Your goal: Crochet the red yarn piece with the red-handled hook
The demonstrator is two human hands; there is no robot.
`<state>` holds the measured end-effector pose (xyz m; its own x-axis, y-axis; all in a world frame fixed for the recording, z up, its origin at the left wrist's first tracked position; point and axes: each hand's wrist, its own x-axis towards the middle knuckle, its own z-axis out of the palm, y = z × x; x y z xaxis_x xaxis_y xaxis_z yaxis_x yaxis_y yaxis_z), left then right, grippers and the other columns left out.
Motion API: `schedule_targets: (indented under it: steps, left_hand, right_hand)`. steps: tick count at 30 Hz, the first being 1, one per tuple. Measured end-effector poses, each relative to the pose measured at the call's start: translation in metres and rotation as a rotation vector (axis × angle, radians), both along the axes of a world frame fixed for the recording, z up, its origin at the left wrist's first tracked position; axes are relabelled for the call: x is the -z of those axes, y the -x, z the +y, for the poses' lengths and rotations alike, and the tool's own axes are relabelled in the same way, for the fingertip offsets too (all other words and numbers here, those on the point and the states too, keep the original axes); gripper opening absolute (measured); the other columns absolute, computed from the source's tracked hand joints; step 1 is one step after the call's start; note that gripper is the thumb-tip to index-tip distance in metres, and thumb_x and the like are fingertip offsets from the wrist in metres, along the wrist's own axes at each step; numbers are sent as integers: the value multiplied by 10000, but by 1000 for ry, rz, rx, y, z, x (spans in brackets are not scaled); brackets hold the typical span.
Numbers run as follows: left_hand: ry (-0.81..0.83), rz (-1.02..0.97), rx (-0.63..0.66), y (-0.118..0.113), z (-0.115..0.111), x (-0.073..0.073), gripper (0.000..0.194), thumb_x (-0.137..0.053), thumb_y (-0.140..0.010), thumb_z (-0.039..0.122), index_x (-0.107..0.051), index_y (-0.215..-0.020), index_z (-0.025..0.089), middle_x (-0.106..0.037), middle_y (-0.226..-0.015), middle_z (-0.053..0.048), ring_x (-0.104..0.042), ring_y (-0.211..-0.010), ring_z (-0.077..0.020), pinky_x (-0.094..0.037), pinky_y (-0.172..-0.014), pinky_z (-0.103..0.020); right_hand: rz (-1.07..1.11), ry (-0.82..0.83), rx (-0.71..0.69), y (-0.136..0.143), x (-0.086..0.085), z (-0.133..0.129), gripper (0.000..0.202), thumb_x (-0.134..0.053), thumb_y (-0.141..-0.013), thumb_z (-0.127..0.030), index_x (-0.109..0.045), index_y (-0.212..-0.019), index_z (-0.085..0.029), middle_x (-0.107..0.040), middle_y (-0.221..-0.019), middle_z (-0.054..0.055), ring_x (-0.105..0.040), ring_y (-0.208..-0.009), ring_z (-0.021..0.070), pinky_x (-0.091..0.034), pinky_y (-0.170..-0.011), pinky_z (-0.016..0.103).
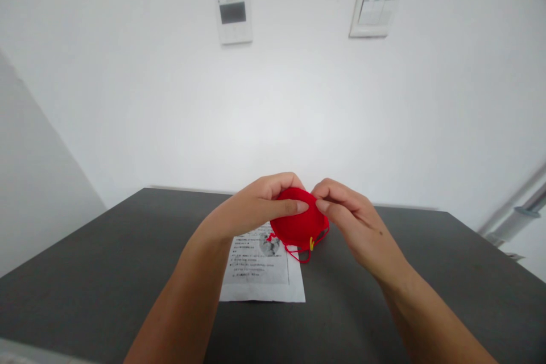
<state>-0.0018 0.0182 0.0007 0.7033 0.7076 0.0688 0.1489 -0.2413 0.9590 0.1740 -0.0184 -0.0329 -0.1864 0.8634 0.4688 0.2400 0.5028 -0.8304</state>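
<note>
Partly over the printed sheet (pixel 264 290), both hands (pixel 277 199) pinch the red pouch (pixel 294 224).

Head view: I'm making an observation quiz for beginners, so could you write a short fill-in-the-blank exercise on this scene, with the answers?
1. The left hand and right hand hold a round item coloured ____.
2. The small piece at its lower edge is ____.
3. The printed sheet is partly hidden by the ____ arm.
4. The switch panel is to the ____ of the device with the dark screen.

Missing words: red; yellow; left; right.
</note>
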Motion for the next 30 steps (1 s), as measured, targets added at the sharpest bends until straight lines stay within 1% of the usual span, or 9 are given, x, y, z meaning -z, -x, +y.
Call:
schedule_targets:
  steps: [8,12,17,21,30]
  left_hand:
    - [-6,14,-1,0,-1,0,205,-618,-792,341,-526,-833,162,-580,-691,27,-531,-601,-95,-391,-560,-223]
    - [-1,25,-4,0,0,0,192,-617,-795,332,-532,-833,164,-583,-691,26,-537,-606,-98,-393,-564,-225]
    - [19,-2,-44,0,3,3,231,-642,-775,361,-535,-841,167,-592,-705,20,-550,-620,-107,-396,-565,-230]
    - [36,-22,-30,1,3,5,245,-642,-774,376,-536,-839,166,-585,-694,24,-538,-608,-100,-389,-555,-224]
    - [-18,11,-37,1,2,3,241,-626,-783,380,-540,-842,163,-586,-699,17,-541,-608,-102,-393,-547,-222]
  right_hand:
    - [-12,-4,-24,0,1,0,191,-435,-855,-186,-487,-671,-195,-453,-601,-46,-407,-573,104,-313,-537,232]
    - [0,-13,-33,0,2,1,201,-424,-847,-156,-487,-659,-194,-453,-595,-47,-409,-566,100,-310,-528,228]
    - [18,-53,3,1,2,1,198,-428,-833,-138,-483,-652,-195,-454,-593,-47,-409,-560,98,-308,-522,229]
    - [3,-75,26,1,2,0,192,-427,-833,-141,-478,-657,-197,-448,-592,-48,-405,-559,100,-309,-524,232]
    - [-11,-61,23,2,2,1,168,-431,-847,-166,-493,-694,-200,-465,-608,-50,-417,-567,101,-316,-529,232]
